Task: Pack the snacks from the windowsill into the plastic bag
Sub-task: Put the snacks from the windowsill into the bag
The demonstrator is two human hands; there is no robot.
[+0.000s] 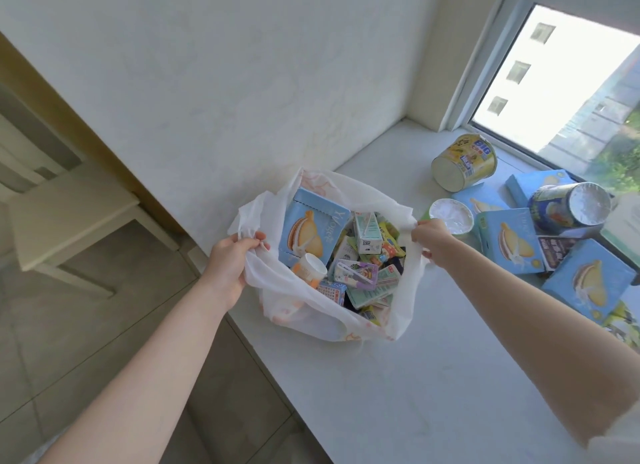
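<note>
A white plastic bag stands open on the windowsill. My left hand grips its left rim and my right hand grips its right rim, holding the mouth wide. Inside lie a blue biscuit box, a small milk carton, a white-capped jar and several small packets. More snacks sit on the sill to the right: blue biscuit boxes, a yellow noodle tub on its side, a dark blue tub and a white-lidded cup.
A white wall rises behind the bag. The window lies at the upper right. A pale table stands on the tiled floor at the left, below the sill's edge.
</note>
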